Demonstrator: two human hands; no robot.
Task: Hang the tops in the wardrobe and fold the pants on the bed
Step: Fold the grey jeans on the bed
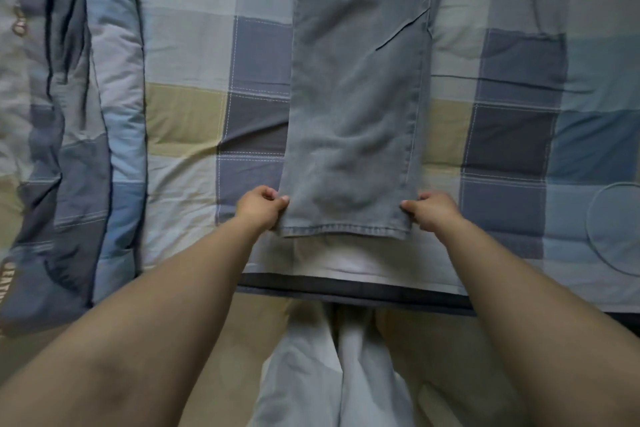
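A pair of grey-blue jeans (356, 97) lies flat on the bed (194, 121), its legs stacked and running from the top of the view down to the hem near the bed's front edge. My left hand (261, 206) pinches the left corner of the hem. My right hand (431, 210) pinches the right corner of the hem. The waist end is out of view past the top.
A checked blue, grey and tan bedsheet covers the bed. A rolled quilt (72, 135) lies along the left side. The bed's dark front edge (346, 289) runs across below the hem. Pale cloth (332, 374) hangs below it over a tan floor.
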